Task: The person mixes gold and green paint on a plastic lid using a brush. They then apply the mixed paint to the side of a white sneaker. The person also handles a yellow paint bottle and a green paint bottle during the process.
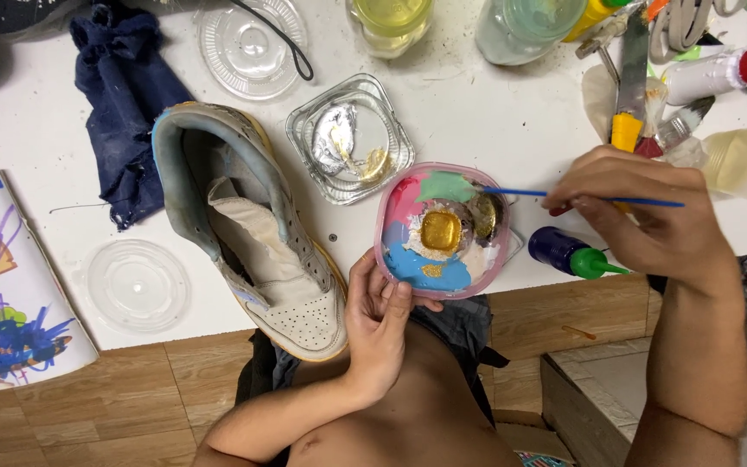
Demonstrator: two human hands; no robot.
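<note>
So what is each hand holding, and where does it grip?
The left hand holds the pink paint palette by its near rim. The right hand pinches a thin blue brush near the back end of its handle.

Your left hand [380, 316] is curling, palm up, fingers pinching closed. Your right hand [641, 207] is reaching leftward, fingertips pressed together, forearm extending downward.

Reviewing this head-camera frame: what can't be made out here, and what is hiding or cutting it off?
- Brush tip: the thin blue paintbrush in the right hand ends over the pink paint palette; its bristles are too small to tell.
- Brush's far end: hidden under the right hand's fingers.
- Palette's near rim: covered by the left hand.
- Jars at the top: cut off by the frame edge.
- Sneaker sole: hidden, facing down on the table.
</note>
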